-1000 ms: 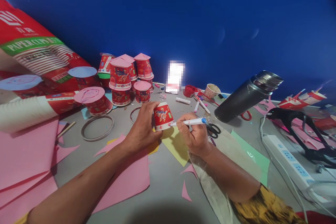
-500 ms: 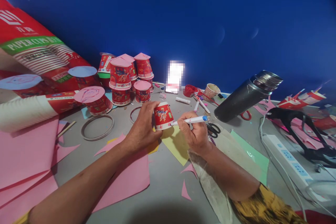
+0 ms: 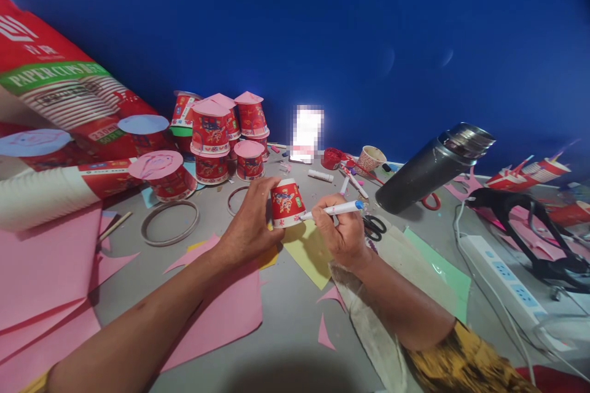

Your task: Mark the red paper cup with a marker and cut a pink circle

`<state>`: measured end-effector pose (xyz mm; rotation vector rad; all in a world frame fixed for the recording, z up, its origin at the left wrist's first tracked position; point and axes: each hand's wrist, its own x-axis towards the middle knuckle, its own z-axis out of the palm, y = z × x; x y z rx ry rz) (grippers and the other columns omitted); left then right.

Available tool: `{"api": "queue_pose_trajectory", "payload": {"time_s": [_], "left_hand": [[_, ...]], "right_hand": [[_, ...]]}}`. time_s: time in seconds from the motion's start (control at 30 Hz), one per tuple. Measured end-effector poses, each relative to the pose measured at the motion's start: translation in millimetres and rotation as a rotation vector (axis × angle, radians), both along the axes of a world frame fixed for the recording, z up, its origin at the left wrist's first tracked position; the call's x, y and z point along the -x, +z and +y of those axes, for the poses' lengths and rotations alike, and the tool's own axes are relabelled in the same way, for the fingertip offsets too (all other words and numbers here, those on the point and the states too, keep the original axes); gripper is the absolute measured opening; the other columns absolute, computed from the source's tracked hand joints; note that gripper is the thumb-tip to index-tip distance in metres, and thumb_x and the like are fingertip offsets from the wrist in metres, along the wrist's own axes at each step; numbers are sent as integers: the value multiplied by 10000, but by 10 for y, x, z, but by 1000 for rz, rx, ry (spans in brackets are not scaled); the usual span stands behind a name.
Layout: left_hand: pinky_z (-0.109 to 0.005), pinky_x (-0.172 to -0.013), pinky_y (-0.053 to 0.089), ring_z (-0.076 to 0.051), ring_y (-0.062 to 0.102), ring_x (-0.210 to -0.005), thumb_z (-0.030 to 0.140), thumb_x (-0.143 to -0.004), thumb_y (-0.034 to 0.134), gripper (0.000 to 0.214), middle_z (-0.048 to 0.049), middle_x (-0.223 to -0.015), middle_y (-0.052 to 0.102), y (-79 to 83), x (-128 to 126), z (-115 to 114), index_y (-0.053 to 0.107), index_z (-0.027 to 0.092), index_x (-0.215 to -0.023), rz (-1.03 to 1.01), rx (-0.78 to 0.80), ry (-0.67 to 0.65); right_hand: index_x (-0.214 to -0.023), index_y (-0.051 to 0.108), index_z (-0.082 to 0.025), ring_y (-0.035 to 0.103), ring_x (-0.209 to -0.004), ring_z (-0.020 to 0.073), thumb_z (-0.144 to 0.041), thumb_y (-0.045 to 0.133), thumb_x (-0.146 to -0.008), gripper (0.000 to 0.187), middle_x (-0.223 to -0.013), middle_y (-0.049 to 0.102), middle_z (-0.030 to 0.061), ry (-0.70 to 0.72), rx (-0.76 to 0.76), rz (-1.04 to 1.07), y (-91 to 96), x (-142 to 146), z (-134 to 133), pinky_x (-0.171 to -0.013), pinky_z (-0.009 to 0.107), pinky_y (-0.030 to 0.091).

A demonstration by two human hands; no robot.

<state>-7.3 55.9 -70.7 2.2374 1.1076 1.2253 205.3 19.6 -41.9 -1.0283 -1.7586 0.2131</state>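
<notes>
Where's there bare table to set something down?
Bare table shows between the middle pink sheet and pink scraps rightward, and between the larger grey ring and left forearm. It's crowded around the stacked cups and power strip.

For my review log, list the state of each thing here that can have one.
Held paper cup: upside down, gripped by the left hand.
Marker: in the right hand, tip by the cup's lower edge.
Pink-topped cups: upside down, some stacked.
Nested white cups: lying sideways.
Scissors: blades hidden; open or shut unclear.
Flask: slanted in view; lid unclear.
Screen: lit, contents blurred.
Power strip: sockets upward; live or not unclear.
</notes>
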Motion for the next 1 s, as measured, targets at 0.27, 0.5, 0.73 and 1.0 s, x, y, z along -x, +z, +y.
{"api": "queue_pose_trajectory", "payload": {"time_s": [0.27, 0.5, 0.73, 1.0], "left_hand": [[-548, -1151, 546, -338, 579, -1385, 90, -773, 715, 789, -119, -1457, 557, 9, -3, 5, 431, 287, -1482, -10, -19, -9], [-560, -1145, 544, -347, 573, -1396, 71, -749, 709, 816, -129, -1474, 556, 9, 4, 10, 435, 276, -1490, 0, -3, -9], [-538, -1133, 554, -346, 569, -1409, 103, -762, 725, 802, -128, -1490, 550, 16, 3, -1, 441, 282, -1490, 7, 26, -19], [-548, -1147, 543, -347, 570, -1407, 85, -736, 722, 835, -124, -1496, 560, 16, 8, 0, 459, 291, -1501, -3, 46, -20]], "right_hand": [[-860, 630, -240, 600, -591, 148, -329, 585, -1055, 219, -723, 682, -10, -6, -4, 5, 7, -7, -2, -611, 269, 495], [-840, 630, -239, 597, -600, 158, -367, 572, -1059, 260, -706, 666, -3, -18, 22, 7, 6, -8, -6, -606, 281, 495], [-852, 622, -241, 626, -632, 160, -323, 584, -1047, 215, -744, 695, 1, 6, -18, 14, 11, -6, 13, -646, 283, 518], [-858, 628, -244, 619, -614, 156, -359, 575, -1057, 236, -735, 686, -4, -8, 12, 7, 11, -4, -6, -630, 280, 519]]}}
